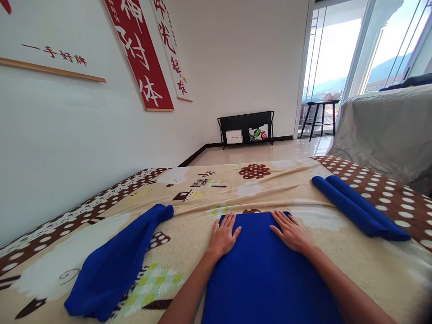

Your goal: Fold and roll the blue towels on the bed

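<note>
A blue cloth (pixel 266 274) lies spread flat on the patterned blanket (pixel 189 216) in front of me. My left hand (pixel 223 236) rests flat on its far left corner, fingers stretched out and pointing away. Over at the far right corner, my right hand (pixel 290 230) also lies flat with its fingers apart. Neither hand grips anything. To the left is a loosely bunched blue cloth (pixel 114 261), apart from my hands. On the right lie blue cloths rolled or folded into two long strips (pixel 361 207), side by side. The near end of the middle cloth runs out of view.
A white wall with hanging scrolls (pixel 145 54) stands at the left. Beyond the blanket's far edge are a low black rack (pixel 246 128) and a dark stool (pixel 322 117) by the glass door. Furniture under a pale cover (pixel 384 130) stands at the right.
</note>
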`<state>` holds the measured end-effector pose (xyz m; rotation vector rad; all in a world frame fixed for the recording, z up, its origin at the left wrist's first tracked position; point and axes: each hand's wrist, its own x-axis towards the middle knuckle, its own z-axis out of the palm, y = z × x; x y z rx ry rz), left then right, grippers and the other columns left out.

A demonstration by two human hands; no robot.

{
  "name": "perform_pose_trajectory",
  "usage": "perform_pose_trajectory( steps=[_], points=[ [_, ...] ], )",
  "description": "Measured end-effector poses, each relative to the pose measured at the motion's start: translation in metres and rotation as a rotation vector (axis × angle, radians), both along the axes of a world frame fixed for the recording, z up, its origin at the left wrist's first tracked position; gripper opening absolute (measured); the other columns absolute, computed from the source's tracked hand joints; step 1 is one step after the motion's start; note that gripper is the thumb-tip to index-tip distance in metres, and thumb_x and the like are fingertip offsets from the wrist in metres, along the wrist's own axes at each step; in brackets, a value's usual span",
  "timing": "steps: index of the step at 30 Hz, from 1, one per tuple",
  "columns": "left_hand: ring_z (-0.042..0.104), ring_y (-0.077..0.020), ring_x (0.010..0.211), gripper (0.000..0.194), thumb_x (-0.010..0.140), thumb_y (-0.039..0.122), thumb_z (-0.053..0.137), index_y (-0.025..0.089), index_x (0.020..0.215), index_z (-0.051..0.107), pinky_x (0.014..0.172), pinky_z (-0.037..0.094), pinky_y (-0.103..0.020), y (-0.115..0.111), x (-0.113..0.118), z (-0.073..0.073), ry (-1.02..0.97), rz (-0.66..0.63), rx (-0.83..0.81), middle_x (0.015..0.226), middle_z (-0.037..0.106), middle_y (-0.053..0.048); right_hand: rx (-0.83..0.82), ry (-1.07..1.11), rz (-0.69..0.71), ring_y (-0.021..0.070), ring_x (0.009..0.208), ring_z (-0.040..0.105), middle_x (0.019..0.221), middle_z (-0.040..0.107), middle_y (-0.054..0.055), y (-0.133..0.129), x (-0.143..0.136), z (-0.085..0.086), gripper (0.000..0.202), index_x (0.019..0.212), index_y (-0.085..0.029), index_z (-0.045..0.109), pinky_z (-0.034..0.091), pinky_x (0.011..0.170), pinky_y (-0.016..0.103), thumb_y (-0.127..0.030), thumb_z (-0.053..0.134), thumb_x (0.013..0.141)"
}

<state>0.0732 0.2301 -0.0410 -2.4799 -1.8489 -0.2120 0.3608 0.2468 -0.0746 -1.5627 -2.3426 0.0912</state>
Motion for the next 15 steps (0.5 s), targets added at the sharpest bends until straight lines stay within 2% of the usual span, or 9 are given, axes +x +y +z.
perform_pose_trajectory(
  steps=[3, 6, 9, 11, 13, 15],
  points=[
    [0.025, -0.0261, 0.149, 0.065, 0.101, 0.053, 0.02, 0.017, 0.156, 0.023, 0.12, 0.017, -0.055, -0.001, -0.026, -0.005, -0.013, 0.103, 0.021, 0.16, 0.028, -0.012, -0.022, -0.017, -0.072, 0.0223, 0.148, 0.021, 0.159, 0.026, 0.009, 0.004, 0.042, -0.01, 0.075, 0.155, -0.018, 0.024, 0.016, 0.122, 0.046, -0.066, 0.02, 0.097],
    [0.027, -0.0245, 0.148, 0.063, 0.101, 0.053, 0.023, 0.021, 0.155, 0.025, 0.121, 0.013, -0.054, -0.002, -0.031, -0.008, -0.015, 0.116, 0.029, 0.159, 0.032, -0.009, -0.02, -0.039, -0.085, 0.0208, 0.148, 0.023, 0.158, 0.03, 0.007, 0.005, 0.055, -0.015, 0.076, 0.155, -0.019, 0.024, 0.013, 0.123, 0.044, -0.068, 0.02, 0.096],
    [0.029, -0.0264, 0.147, 0.061, 0.1, 0.053, 0.025, 0.022, 0.153, 0.03, 0.121, 0.009, -0.059, -0.001, -0.027, -0.002, -0.011, 0.123, 0.046, 0.158, 0.035, -0.009, 0.006, -0.053, -0.1, 0.0213, 0.147, 0.025, 0.157, 0.034, 0.007, 0.004, 0.051, -0.008, 0.074, 0.154, -0.02, 0.027, 0.013, 0.123, 0.046, -0.066, 0.021, 0.097],
    [0.027, -0.028, 0.148, 0.058, 0.101, 0.047, 0.025, 0.02, 0.152, 0.033, 0.12, 0.006, -0.062, -0.006, -0.021, 0.008, -0.008, 0.126, 0.069, 0.157, 0.036, -0.011, 0.041, -0.059, -0.123, 0.024, 0.147, 0.024, 0.156, 0.034, 0.011, -0.001, 0.044, 0.004, 0.072, 0.153, -0.014, 0.031, 0.009, 0.123, 0.049, -0.061, 0.022, 0.099],
    [0.023, -0.0284, 0.149, 0.055, 0.103, 0.038, 0.022, 0.018, 0.153, 0.032, 0.119, 0.003, -0.064, -0.019, -0.012, 0.02, -0.006, 0.099, 0.091, 0.159, 0.032, -0.012, 0.089, -0.065, -0.134, 0.0263, 0.149, 0.019, 0.158, 0.028, 0.015, -0.016, 0.03, 0.016, 0.069, 0.153, -0.008, 0.029, 0.005, 0.122, 0.051, -0.052, 0.02, 0.101],
    [0.022, -0.0249, 0.15, 0.053, 0.103, 0.033, 0.022, 0.02, 0.153, 0.03, 0.121, 0.009, -0.059, -0.045, 0.002, 0.03, 0.0, 0.013, 0.085, 0.16, 0.029, -0.009, 0.131, -0.075, -0.105, 0.0252, 0.15, 0.014, 0.159, 0.024, 0.015, -0.044, 0.008, 0.023, 0.064, 0.153, -0.005, 0.027, 0.004, 0.123, 0.05, -0.043, 0.019, 0.102]
  ],
)
